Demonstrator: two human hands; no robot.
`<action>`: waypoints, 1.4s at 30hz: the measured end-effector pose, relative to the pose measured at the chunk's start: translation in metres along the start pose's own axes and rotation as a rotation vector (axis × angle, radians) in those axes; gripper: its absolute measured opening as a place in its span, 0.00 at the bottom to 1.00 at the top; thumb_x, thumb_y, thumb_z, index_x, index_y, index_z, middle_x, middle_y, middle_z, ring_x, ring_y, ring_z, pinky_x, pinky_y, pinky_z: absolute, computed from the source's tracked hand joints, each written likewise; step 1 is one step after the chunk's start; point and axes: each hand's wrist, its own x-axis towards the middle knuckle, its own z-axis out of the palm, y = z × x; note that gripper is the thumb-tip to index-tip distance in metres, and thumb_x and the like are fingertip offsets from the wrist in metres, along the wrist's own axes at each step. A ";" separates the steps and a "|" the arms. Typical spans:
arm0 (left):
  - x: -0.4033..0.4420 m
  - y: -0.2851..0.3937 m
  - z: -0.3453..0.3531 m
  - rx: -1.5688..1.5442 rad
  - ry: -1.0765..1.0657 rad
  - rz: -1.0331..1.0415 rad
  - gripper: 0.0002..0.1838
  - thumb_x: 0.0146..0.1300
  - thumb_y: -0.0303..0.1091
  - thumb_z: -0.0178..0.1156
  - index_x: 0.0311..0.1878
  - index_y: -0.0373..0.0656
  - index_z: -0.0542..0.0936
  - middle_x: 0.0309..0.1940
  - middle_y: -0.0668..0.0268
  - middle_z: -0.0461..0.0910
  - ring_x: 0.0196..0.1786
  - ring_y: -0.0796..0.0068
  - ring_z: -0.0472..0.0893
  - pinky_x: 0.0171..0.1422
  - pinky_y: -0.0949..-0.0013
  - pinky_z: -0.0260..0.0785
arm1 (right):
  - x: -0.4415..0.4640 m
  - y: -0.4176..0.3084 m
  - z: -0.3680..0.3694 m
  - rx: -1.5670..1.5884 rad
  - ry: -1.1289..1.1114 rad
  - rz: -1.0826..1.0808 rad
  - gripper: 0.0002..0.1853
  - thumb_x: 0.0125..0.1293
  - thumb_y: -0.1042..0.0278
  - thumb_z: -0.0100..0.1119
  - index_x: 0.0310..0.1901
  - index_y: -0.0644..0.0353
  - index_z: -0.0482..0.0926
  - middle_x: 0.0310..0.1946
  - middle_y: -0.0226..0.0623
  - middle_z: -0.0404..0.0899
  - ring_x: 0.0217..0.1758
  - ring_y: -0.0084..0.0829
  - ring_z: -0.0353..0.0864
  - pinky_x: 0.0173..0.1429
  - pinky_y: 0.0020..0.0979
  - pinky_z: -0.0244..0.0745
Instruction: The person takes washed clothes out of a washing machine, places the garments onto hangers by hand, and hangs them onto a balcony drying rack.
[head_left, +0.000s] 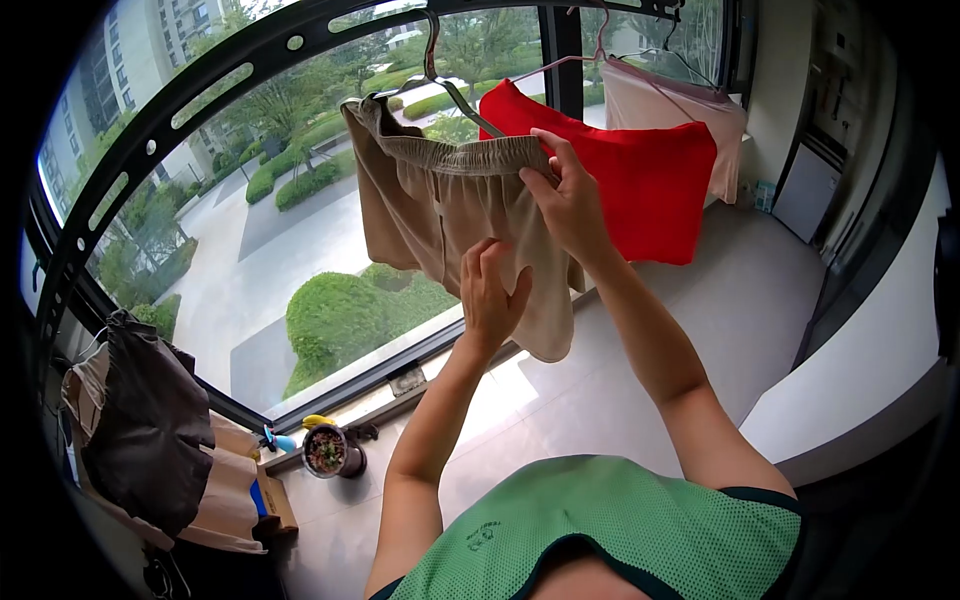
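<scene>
A pair of beige shorts (480, 195) with a gathered elastic waistband hangs from a metal hanger (431, 55). My right hand (570, 200) pinches the right end of the waistband between thumb and fingers. In front of the lower part of the shorts is my left hand (490, 298), its fingers slightly bent and the thumb apart. Whether its fingertips touch the cloth, I cannot tell. Just behind my right hand hangs a red garment (650, 190).
Overhead runs a black slotted rack (240, 75) along the window. A pale pink garment (675, 125) hangs further back on the right. Dark shorts (150, 430) hang at lower left, near a potted plant (327, 452) on the floor. A white curved ledge (860, 370) stands at right.
</scene>
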 end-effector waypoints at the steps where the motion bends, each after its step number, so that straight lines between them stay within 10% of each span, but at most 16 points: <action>1: -0.005 0.009 0.001 -0.020 -0.043 0.019 0.23 0.50 0.31 0.61 0.51 0.38 0.68 0.45 0.56 0.70 0.46 0.54 0.71 0.52 0.59 0.63 | 0.001 -0.003 -0.001 -0.065 0.014 -0.002 0.22 0.57 0.69 0.57 0.55 0.55 0.68 0.22 0.37 0.73 0.22 0.26 0.75 0.28 0.27 0.68; 8: -0.025 0.040 0.064 -0.211 -0.326 0.069 0.19 0.49 0.31 0.61 0.45 0.38 0.70 0.35 0.58 0.72 0.38 0.56 0.73 0.41 0.60 0.67 | -0.022 0.040 -0.025 -0.204 0.151 -0.277 0.28 0.57 0.65 0.57 0.60 0.57 0.62 0.35 0.45 0.76 0.35 0.39 0.79 0.38 0.34 0.73; 10: -0.037 0.044 0.084 -0.228 -0.461 0.015 0.20 0.50 0.32 0.61 0.47 0.37 0.70 0.38 0.56 0.73 0.40 0.56 0.73 0.41 0.60 0.68 | -0.047 0.051 -0.043 -0.239 0.025 -0.100 0.32 0.60 0.66 0.56 0.64 0.56 0.55 0.47 0.47 0.73 0.46 0.38 0.77 0.50 0.33 0.70; 16: -0.060 0.057 0.162 -0.192 -0.716 0.180 0.23 0.50 0.36 0.63 0.48 0.35 0.70 0.43 0.53 0.74 0.43 0.57 0.76 0.38 0.59 0.71 | -0.101 0.107 -0.120 -0.269 -0.282 0.280 0.22 0.60 0.65 0.54 0.56 0.60 0.68 0.42 0.46 0.78 0.46 0.36 0.78 0.49 0.32 0.71; 21: -0.072 0.095 0.258 -0.301 -0.973 0.114 0.18 0.53 0.44 0.60 0.35 0.36 0.75 0.22 0.55 0.77 0.25 0.56 0.78 0.28 0.60 0.71 | -0.129 0.180 -0.217 -0.119 -0.370 0.622 0.16 0.60 0.65 0.52 0.48 0.62 0.76 0.39 0.42 0.79 0.41 0.30 0.79 0.46 0.28 0.72; 27: -0.051 0.175 0.401 -0.565 -1.161 0.040 0.11 0.55 0.36 0.58 0.35 0.39 0.75 0.29 0.56 0.79 0.33 0.55 0.78 0.33 0.57 0.68 | -0.127 0.230 -0.340 -0.065 -0.023 0.877 0.14 0.61 0.64 0.51 0.43 0.64 0.77 0.30 0.33 0.78 0.32 0.23 0.75 0.38 0.25 0.73; 42: 0.009 0.305 0.756 -1.119 -1.647 -0.559 0.15 0.61 0.25 0.49 0.51 0.36 0.73 0.37 0.59 0.78 0.38 0.73 0.78 0.39 0.73 0.71 | -0.110 0.408 -0.574 -0.013 0.708 0.959 0.24 0.63 0.63 0.50 0.58 0.63 0.61 0.43 0.41 0.75 0.43 0.29 0.76 0.47 0.26 0.70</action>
